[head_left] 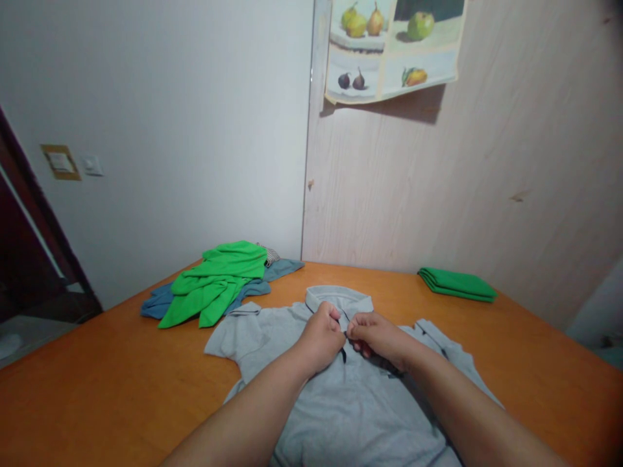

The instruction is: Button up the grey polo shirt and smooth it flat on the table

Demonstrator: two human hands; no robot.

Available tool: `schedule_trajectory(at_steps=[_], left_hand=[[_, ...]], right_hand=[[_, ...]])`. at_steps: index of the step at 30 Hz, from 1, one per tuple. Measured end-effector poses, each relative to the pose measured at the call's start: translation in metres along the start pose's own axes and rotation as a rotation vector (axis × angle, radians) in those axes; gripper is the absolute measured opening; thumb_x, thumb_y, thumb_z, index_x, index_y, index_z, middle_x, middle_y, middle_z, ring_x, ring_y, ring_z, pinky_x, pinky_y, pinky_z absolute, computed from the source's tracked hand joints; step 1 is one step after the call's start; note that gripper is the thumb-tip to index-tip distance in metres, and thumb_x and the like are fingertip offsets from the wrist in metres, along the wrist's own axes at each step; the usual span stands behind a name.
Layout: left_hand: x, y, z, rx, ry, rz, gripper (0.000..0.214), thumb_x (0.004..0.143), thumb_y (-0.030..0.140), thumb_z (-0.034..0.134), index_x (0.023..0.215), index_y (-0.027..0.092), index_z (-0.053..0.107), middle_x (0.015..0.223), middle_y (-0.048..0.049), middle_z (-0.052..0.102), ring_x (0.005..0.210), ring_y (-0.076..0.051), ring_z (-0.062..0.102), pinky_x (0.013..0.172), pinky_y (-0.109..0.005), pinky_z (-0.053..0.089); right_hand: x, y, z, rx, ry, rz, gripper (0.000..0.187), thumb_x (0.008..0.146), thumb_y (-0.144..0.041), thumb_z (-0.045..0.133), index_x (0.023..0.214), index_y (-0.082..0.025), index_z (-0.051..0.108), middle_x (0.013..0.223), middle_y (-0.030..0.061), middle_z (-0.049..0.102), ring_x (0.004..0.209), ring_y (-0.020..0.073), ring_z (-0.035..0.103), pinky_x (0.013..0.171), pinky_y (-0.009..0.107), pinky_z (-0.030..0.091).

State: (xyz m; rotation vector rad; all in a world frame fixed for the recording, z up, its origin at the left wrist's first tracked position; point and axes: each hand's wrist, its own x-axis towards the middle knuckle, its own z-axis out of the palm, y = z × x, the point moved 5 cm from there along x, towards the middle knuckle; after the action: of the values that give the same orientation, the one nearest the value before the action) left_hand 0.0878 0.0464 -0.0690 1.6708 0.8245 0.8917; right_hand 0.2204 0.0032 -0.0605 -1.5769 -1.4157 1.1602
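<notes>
1. Brightness: moderate, even indoor light, falling from above.
2. Shadows: soft band beneath the fruit poster (389,48); a faint patch on the chest of the grey shirt (350,408).
3. Sheen: dull reflection on the orange table (97,389).
4. Distortion: wide-angle stretch at the edges; dark top-right corner.
5. Focus: slightly soft throughout; doorway (19,259) at left murky.

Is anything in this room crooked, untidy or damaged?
The poster hangs tilted, its lower edge lifting off the wall. The green shirt lies crumpled on a blue cloth, unlike the folded green cloth. The gray shirt pinched by the left hand and right hand lies spread out.
</notes>
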Motion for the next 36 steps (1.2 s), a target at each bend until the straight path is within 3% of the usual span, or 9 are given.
schedule_trajectory(at_steps=[4, 9, 13, 19, 27, 31, 36], left_hand=[[-0.002, 0.003, 0.0, 0.239, -0.007, 0.095, 0.039, 0.064, -0.001, 0.055, 0.094, 0.022, 0.049, 0.067, 0.0081, 0.053, 0.059, -0.01, 0.049, 0.054, -0.02, 0.03], [0.0, 0.002, -0.011, 0.407, 0.113, 0.093, 0.024, 0.075, 0.005, 0.051, 0.092, 0.022, 0.053, 0.078, 0.0021, 0.061, 0.074, -0.015, 0.056, 0.065, -0.024, 0.039], [0.0, 0.005, -0.018, 0.639, 0.118, 0.114, 0.021, 0.072, 0.007, 0.055, 0.087, 0.022, 0.06, 0.093, -0.0036, 0.067, 0.093, -0.022, 0.058, 0.083, -0.03, 0.042], [-0.004, 0.009, -0.016, 0.814, 0.072, 0.089, 0.023, 0.077, 0.019, 0.058, 0.098, 0.022, 0.068, 0.109, -0.0072, 0.068, 0.107, -0.027, 0.055, 0.091, -0.035, 0.04], [-0.01, 0.011, -0.009, 0.916, 0.0, 0.112, 0.034, 0.084, 0.029, 0.055, 0.116, 0.026, 0.065, 0.124, -0.0077, 0.063, 0.122, -0.03, 0.05, 0.102, -0.043, 0.033], [-0.011, 0.01, -0.006, 0.943, -0.059, 0.148, 0.038, 0.086, 0.03, 0.052, 0.123, 0.027, 0.062, 0.133, -0.0079, 0.059, 0.128, -0.03, 0.046, 0.108, -0.045, 0.029], [-0.015, 0.005, -0.007, 0.918, -0.086, 0.18, 0.045, 0.09, 0.034, 0.049, 0.134, 0.026, 0.056, 0.143, -0.0087, 0.053, 0.136, -0.03, 0.04, 0.115, -0.049, 0.021]], right_hand=[[0.003, 0.005, -0.002, -0.108, 0.014, 0.045, 0.008, 0.073, -0.028, 0.053, 0.069, -0.021, 0.054, 0.053, -0.0044, 0.055, 0.04, 0.0079, 0.044, 0.04, 0.019, 0.026], [0.015, 0.008, -0.023, -0.42, 0.284, -0.161, 0.01, 0.078, -0.026, 0.054, 0.07, -0.021, 0.056, 0.062, -0.0014, 0.06, 0.058, 0.0119, 0.052, 0.053, 0.022, 0.033], [0.02, 0.015, -0.036, -0.622, 0.33, -0.177, 0.007, 0.079, -0.023, 0.058, 0.073, -0.021, 0.061, 0.066, 0.0002, 0.063, 0.063, 0.0141, 0.054, 0.059, 0.025, 0.033], [0.019, 0.015, -0.037, -0.677, 0.337, -0.16, 0.004, 0.078, -0.023, 0.062, 0.075, -0.021, 0.063, 0.069, 0.0011, 0.065, 0.066, 0.015, 0.055, 0.061, 0.025, 0.032], [0.018, 0.017, -0.033, -0.668, 0.318, -0.245, 0.015, 0.084, -0.032, 0.057, 0.091, -0.022, 0.067, 0.074, -0.0001, 0.067, 0.069, 0.0155, 0.058, 0.063, 0.025, 0.033], [0.019, 0.023, -0.04, -0.607, 0.366, -0.273, 0.017, 0.087, -0.03, 0.052, 0.088, -0.021, 0.067, 0.076, 0.0002, 0.067, 0.074, 0.0165, 0.06, 0.066, 0.025, 0.036], [0.011, 0.026, -0.043, -0.635, 0.468, -0.197, 0.017, 0.088, -0.03, 0.051, 0.088, -0.022, 0.066, 0.078, 0.001, 0.068, 0.076, 0.017, 0.06, 0.066, 0.025, 0.036]])
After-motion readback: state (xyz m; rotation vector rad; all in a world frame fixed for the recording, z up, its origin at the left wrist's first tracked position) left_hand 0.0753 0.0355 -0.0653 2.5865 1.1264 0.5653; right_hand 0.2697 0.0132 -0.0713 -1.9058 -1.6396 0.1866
